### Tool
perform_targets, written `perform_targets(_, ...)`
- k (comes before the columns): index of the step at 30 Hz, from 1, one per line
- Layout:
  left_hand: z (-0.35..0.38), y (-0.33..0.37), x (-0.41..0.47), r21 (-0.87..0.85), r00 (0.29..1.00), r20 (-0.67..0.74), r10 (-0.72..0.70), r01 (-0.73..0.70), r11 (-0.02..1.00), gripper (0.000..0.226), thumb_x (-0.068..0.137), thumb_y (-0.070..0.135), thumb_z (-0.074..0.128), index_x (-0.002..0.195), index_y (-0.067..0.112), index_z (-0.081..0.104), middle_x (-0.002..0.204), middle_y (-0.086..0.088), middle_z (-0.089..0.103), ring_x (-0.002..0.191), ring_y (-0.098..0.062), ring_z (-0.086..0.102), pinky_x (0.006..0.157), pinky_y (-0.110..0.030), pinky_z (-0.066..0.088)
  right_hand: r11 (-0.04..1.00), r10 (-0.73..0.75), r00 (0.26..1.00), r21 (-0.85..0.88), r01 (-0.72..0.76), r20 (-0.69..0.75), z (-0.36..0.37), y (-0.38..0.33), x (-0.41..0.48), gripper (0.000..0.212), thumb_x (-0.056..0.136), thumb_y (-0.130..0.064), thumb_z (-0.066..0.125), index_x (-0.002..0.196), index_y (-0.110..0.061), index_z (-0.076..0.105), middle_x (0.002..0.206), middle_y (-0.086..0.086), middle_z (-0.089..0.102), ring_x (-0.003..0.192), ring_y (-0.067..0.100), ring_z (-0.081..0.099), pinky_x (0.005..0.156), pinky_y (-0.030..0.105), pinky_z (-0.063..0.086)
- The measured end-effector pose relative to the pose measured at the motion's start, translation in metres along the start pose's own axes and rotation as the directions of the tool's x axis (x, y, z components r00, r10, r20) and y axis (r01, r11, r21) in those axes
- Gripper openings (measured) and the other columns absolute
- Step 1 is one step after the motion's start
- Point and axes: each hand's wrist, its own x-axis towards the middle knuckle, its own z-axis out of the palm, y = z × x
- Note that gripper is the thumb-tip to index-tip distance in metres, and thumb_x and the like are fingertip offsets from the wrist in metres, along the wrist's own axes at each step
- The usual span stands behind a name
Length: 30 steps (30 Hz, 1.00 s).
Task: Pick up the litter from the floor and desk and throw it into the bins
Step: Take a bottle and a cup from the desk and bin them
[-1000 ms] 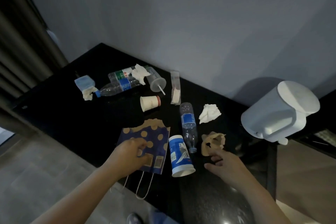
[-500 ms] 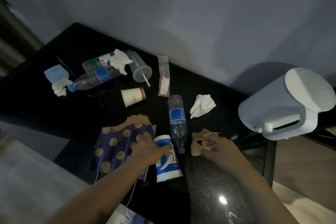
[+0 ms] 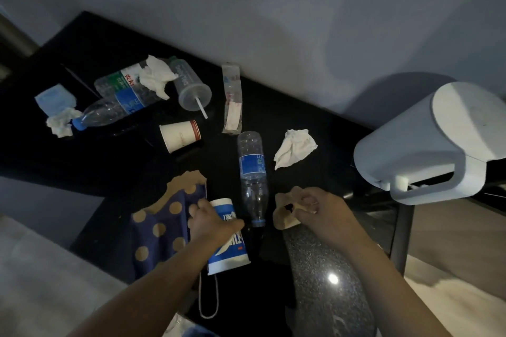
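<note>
Colours on the black desk (image 3: 109, 161)
Navy bag (image 3: 161, 227) with tan dots; blue-and-white big cup (image 3: 230, 249); white small cup (image 3: 179, 135), red rim stripes; clear bottle (image 3: 252, 169), blue label and cap; tan crumpled paper (image 3: 283, 216).

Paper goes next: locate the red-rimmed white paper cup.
Head view, centre-left: the paper cup lies sideways on the desk, below the straw cup, left of the lone bottle.

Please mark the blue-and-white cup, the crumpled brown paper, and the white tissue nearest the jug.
blue-and-white cup (image 3: 231, 252), head view, on its wall near the wider end.
crumpled brown paper (image 3: 282, 217), head view, on its exposed left part.
white tissue (image 3: 295, 150), head view, on its middle.
</note>
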Motion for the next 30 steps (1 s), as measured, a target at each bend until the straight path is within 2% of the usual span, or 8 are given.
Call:
perform_targets(4,-0.002,-0.005,0.003,-0.081,0.999,0.054,0.001,0.003,0.997,0.091,0.063,0.045,0.080,0.129,0.011,0.029,0.127,-0.009,0.035,0.118,-0.027,0.044,0.099,-0.046,0.045,0.999,-0.042,0.994,-0.024,0.040,-0.100,0.005,-0.004,0.010,0.027,0.083,-0.027,0.067,0.109,-0.023,0.063,0.101,-0.002,0.063,0.093,0.014,0.060,0.075,0.029,0.050)
perform_targets(7,-0.009,-0.010,0.004,-0.129,0.996,0.093,-0.011,0.023,0.991,0.090,0.064,0.041,0.082,0.132,0.014,0.028,0.127,-0.007,0.036,0.115,-0.024,0.047,0.096,-0.045,0.048,0.993,-0.095,0.983,-0.079,0.083,-0.158,0.014,-0.013,0.023,0.037,0.083,-0.032,0.067,0.118,-0.021,0.061,0.107,0.000,0.059,0.093,0.012,0.057,0.071,0.022,0.044)
perform_targets(9,-0.012,-0.015,0.003,-0.116,0.995,0.099,0.003,0.008,0.993,0.088,0.066,0.039,0.081,0.131,0.014,0.029,0.123,-0.005,0.038,0.112,-0.022,0.048,0.094,-0.043,0.048,0.991,-0.114,0.982,-0.080,0.103,-0.149,0.021,-0.022,0.033,0.043,0.084,-0.031,0.068,0.124,-0.020,0.058,0.112,0.001,0.057,0.094,0.008,0.055,0.074,0.019,0.043)
perform_targets(14,-0.024,-0.030,-0.003,-0.102,0.999,0.021,0.031,-0.029,0.994,0.091,0.066,0.040,0.079,0.136,0.018,0.026,0.125,-0.003,0.038,0.110,-0.021,0.050,0.092,-0.042,0.049,0.978,-0.108,0.991,-0.186,0.092,-0.081,0.044,-0.041,0.060,0.042,0.083,-0.040,0.067,0.119,-0.021,0.055,0.112,-0.002,0.058,0.102,0.015,0.057,0.083,0.030,0.048)
perform_targets(18,-0.040,-0.038,-0.008,-0.133,0.996,-0.074,0.048,-0.058,0.989,0.095,0.066,0.038,0.079,0.139,0.028,0.020,0.125,-0.002,0.039,0.106,-0.022,0.053,0.090,-0.046,0.051,0.967,0.006,0.997,-0.252,-0.025,-0.074,0.068,-0.049,0.082,0.070,0.074,-0.055,0.069,0.129,-0.018,0.045,0.120,0.004,0.057,0.111,0.022,0.053,0.094,0.040,0.046)
perform_targets(22,-0.057,-0.045,-0.014,-0.146,0.981,-0.174,0.083,-0.109,0.983,0.096,0.068,0.031,0.079,0.143,0.026,0.020,0.118,0.000,0.036,0.100,-0.018,0.050,0.080,-0.036,0.048,0.945,0.132,0.988,-0.290,-0.150,-0.079,0.086,-0.056,0.089,0.101,0.070,-0.062,0.069,0.146,-0.016,0.021,0.130,0.008,0.051,0.121,0.028,0.045,0.099,0.044,0.041)
perform_targets(26,-0.077,-0.054,-0.021,-0.200,0.975,-0.212,0.072,-0.116,0.973,0.103,0.058,0.038,0.082,0.142,0.027,0.023,0.121,0.001,0.044,0.097,-0.015,0.054,0.080,-0.037,0.052,0.973,0.166,0.984,-0.155,-0.174,-0.061,0.094,-0.060,0.084,0.106,0.071,-0.049,0.074,0.150,-0.019,0.010,0.134,0.010,0.049,0.123,0.029,0.047,0.102,0.044,0.042)
perform_targets(30,-0.097,-0.062,-0.033,-0.271,0.973,-0.205,0.105,-0.159,0.949,0.094,0.055,0.044,0.080,0.134,0.030,0.032,0.113,0.002,0.056,0.092,-0.012,0.061,0.077,-0.036,0.055,0.994,0.099,0.981,0.067,-0.089,-0.167,0.087,-0.072,0.058,0.093,0.073,-0.040,0.074,0.146,-0.019,0.022,0.127,0.001,0.056,0.114,0.021,0.056,0.095,0.039,0.048)
